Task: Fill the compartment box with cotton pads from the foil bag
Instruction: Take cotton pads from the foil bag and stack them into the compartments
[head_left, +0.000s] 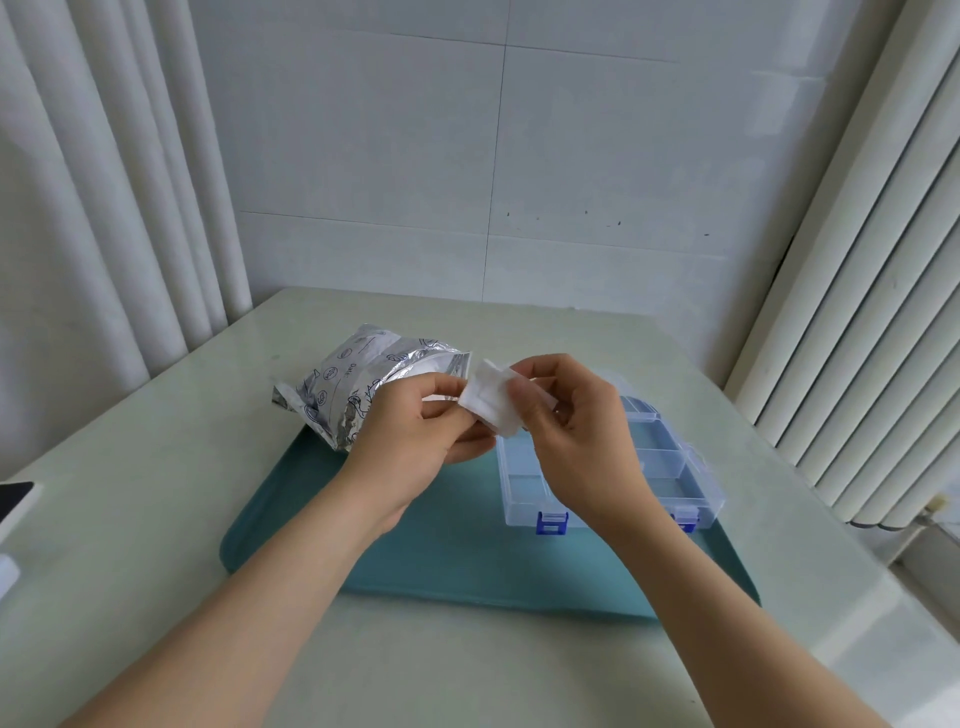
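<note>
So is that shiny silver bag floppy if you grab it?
Probably floppy: the foil bag lies crumpled and creased. Likely light too, holding soft cotton pads like those the left hand and right hand pinch. Its shiny skin might be slippery.

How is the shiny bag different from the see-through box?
The bag is silver, crinkly and hides what is inside; the box is clear, stiff plastic with blue clasps. The bag is one slumped pouch; the box is split into compartments and sits flat. The bag lies at the tray's far left corner; the box sits on its right side. Both are open.
</note>
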